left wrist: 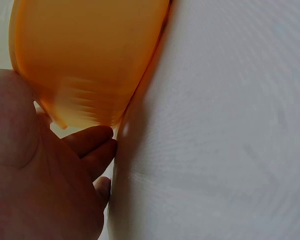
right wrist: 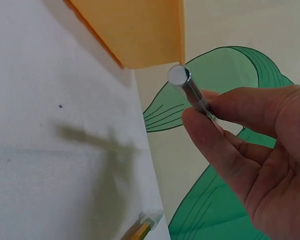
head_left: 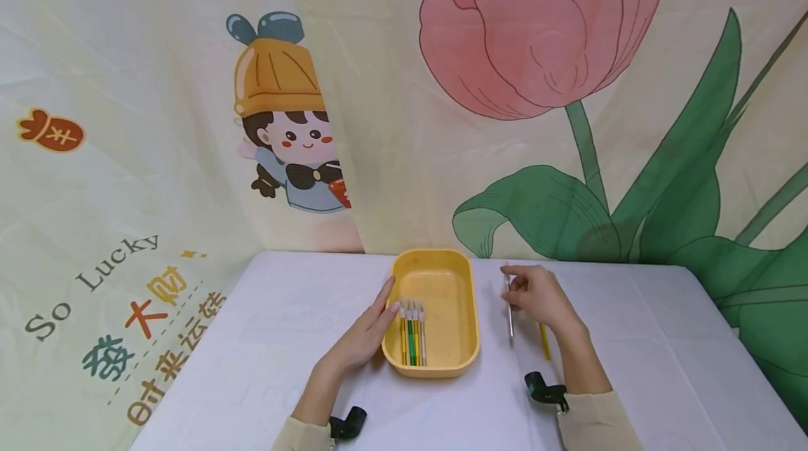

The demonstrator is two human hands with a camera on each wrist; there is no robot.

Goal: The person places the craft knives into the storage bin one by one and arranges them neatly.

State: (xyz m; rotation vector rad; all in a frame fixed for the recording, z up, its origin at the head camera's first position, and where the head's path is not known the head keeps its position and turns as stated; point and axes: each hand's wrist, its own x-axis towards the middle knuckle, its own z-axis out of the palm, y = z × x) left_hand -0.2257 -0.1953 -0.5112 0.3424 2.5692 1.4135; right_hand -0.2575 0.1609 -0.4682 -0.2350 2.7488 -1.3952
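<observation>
A yellow plastic tray (head_left: 451,304) stands on the white-covered table. My left hand (head_left: 360,335) holds its left side, thumb at the rim and fingers (left wrist: 92,142) against the outer wall. Inside, at the lower left, several slim pen-like sticks (head_left: 413,342) lie side by side, yellow, green and silver, their pale tips pointing away. To the right of the tray, my right hand (head_left: 539,293) pinches a silver pen-like stick (right wrist: 192,92) between thumb and fingers, above the table. A yellow pen-like stick (head_left: 545,342) with a clear tip lies under that hand, partly hidden.
The white tablecloth (head_left: 278,339) reaches back to a printed cloth backdrop (head_left: 391,156) with a tulip and a cartoon figure. Black wrist cameras (head_left: 546,391) sit at both wrists, close above the table.
</observation>
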